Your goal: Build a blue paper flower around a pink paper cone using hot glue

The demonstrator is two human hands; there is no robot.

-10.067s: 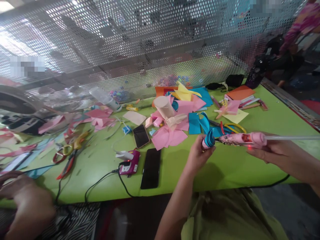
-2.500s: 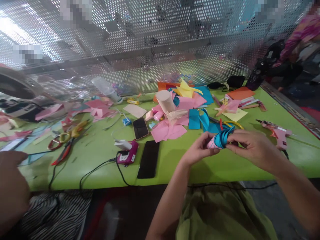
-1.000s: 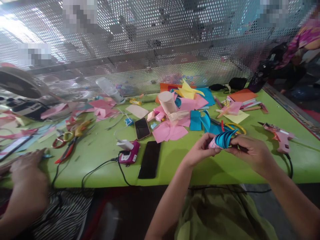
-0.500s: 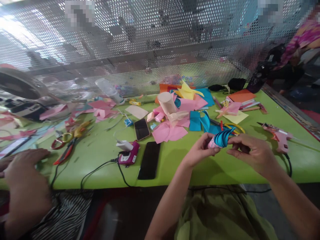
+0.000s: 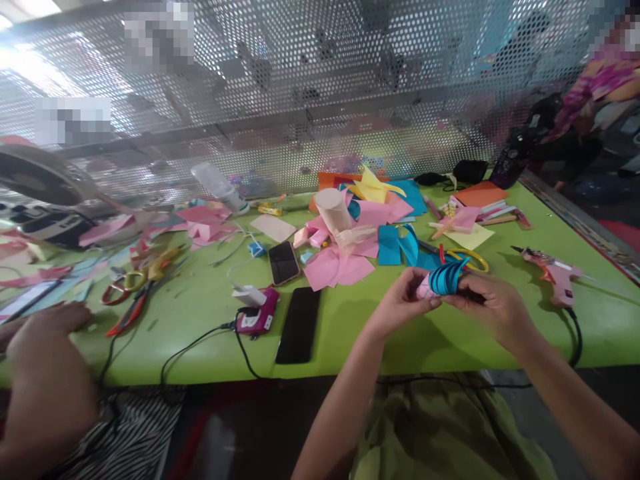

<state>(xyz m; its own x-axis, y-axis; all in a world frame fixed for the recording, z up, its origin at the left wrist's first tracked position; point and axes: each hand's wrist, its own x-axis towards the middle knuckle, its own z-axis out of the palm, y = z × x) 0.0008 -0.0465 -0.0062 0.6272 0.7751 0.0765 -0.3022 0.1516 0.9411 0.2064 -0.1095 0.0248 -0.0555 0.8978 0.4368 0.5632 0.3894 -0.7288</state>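
Between my two hands, above the front part of the green table, is a small craft piece with layered blue paper strips [image 5: 447,277] curling around a pink patterned base. My left hand [image 5: 403,297] is closed around the pink end. The fingers of my right hand [image 5: 487,297] pinch the blue strips at the other end, and their tips are partly hidden. Just behind the piece lie scissors with yellow and red handles [image 5: 467,258] and blue paper pieces [image 5: 390,245]. A pink glue gun [image 5: 557,275] rests to the right of my right hand.
The green table [image 5: 200,353] holds a black phone [image 5: 299,325], a smaller phone [image 5: 283,261], a purple power adapter [image 5: 257,313] with cables, pink paper [image 5: 340,267] and a cardboard tube [image 5: 334,208]. At left, a co-worker's hand [image 5: 50,327] is near cutters [image 5: 133,307]. A perforated metal screen [image 5: 280,100] stands behind.
My right hand has shifted slightly left and closer to the blue strips. My left hand keeps its hold. The co-worker's arm at left has moved a little.
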